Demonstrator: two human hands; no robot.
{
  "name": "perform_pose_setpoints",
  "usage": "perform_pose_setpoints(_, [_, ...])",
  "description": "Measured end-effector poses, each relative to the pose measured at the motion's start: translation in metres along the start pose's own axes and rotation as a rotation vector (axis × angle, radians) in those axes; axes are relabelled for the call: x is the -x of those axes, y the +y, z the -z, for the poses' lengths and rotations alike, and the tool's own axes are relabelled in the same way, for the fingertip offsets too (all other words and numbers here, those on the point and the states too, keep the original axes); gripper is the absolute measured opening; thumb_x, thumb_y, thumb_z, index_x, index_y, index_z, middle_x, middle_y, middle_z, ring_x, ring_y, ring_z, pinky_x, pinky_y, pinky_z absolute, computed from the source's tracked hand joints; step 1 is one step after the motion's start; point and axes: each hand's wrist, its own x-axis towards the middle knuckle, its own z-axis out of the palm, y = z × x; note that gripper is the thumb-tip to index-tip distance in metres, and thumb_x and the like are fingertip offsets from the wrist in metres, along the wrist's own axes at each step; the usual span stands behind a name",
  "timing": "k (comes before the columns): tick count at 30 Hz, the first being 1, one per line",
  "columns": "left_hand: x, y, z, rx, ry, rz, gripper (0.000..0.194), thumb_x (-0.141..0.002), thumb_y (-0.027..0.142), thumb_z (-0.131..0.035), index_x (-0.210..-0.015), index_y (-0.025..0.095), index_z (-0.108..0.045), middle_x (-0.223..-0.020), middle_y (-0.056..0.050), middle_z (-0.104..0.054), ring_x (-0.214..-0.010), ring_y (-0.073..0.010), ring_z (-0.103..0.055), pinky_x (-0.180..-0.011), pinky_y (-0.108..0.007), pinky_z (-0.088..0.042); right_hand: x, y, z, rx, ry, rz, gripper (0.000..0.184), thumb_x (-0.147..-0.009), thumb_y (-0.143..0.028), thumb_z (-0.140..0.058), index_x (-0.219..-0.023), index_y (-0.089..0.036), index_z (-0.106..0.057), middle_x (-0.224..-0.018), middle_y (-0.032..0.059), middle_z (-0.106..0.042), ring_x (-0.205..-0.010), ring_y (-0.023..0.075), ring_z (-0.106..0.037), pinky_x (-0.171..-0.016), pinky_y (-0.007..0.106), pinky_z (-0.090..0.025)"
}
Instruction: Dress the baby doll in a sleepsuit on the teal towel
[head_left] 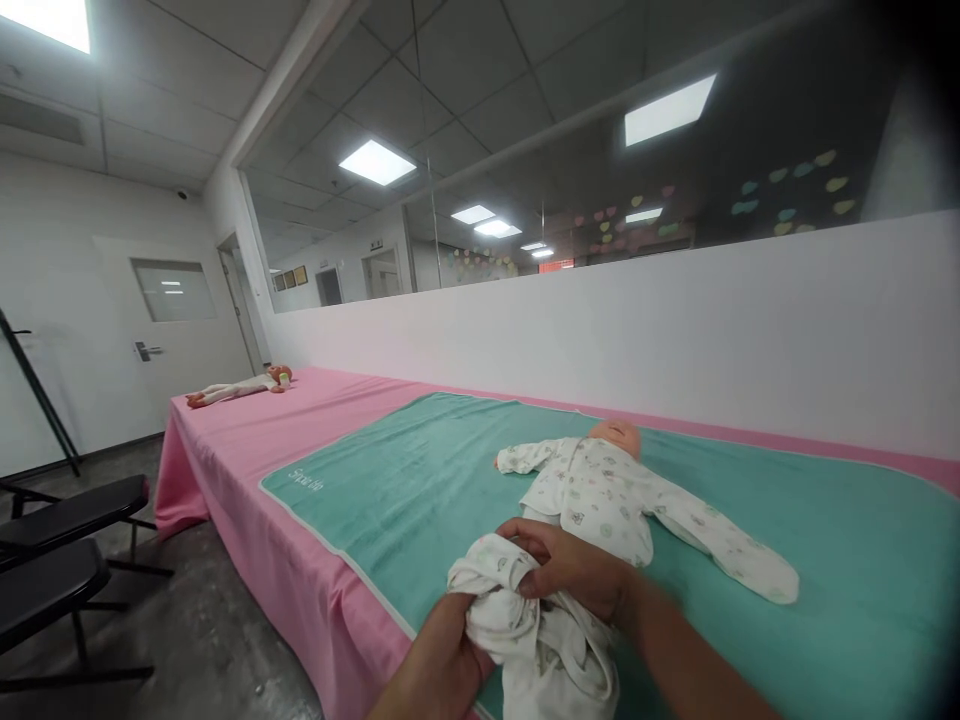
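Two bare hands clamp on one bunch of white cloth (pixel 517 625). The left hand (pixel 431 660) holds it from the near side, and the right hand (pixel 570 570) curls its fingers over the top. The hands are close together, with the cloth between them.

That cloth is the low end of a white baby suit (pixel 592 490) with small colored prints. The suit is on a baby doll (pixel 619 437), one of two dolls here. The doll lies on its back in the middle of a green towel (pixel 825 560). Its head points to the far edge of the towel, and its body runs from there toward the hands. Its two sleeves stick out to the sides.

The towel lies on a long table with a pink cloth (pixel 262 450). One corner of the towel has small white writing (pixel 306 480), too hard to read. The second doll (pixel 240 388) lies at the far end of the table. Two black chairs (pixel 60 515) stand on the left, near a white door (pixel 180 350).
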Motion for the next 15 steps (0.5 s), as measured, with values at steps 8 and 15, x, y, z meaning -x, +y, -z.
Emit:
perform_pose_setpoints(8, [-0.009, -0.015, 0.026, 0.1, -0.046, -0.061, 0.043, -0.072, 0.019, -0.056, -0.116, 0.014, -0.055, -0.098, -0.012, -0.064, -0.088, -0.0258, -0.063, -0.081, -0.038, -0.05, -0.002, 0.005, 0.009, -0.023, -0.04, -0.062, 0.051, -0.058, -0.018, -0.075, -0.105, -0.017, -0.056, -0.094, 0.0059, -0.063, -0.078, 0.0161, -0.059, -0.069, 0.029, -0.045])
perform_pose_setpoints(15, [-0.017, -0.019, 0.038, -0.052, -0.005, -0.17, 0.051, -0.061, 0.033, -0.067, -0.111, 0.038, -0.059, -0.101, -0.005, -0.066, -0.098, -0.0337, -0.059, -0.068, -0.041, -0.052, -0.004, 0.006, 0.014, 0.002, -0.041, -0.06, 0.048, -0.056, -0.021, -0.077, -0.101, -0.015, -0.059, -0.081, 0.0033, -0.065, -0.069, 0.0133, -0.06, -0.064, 0.026, -0.046])
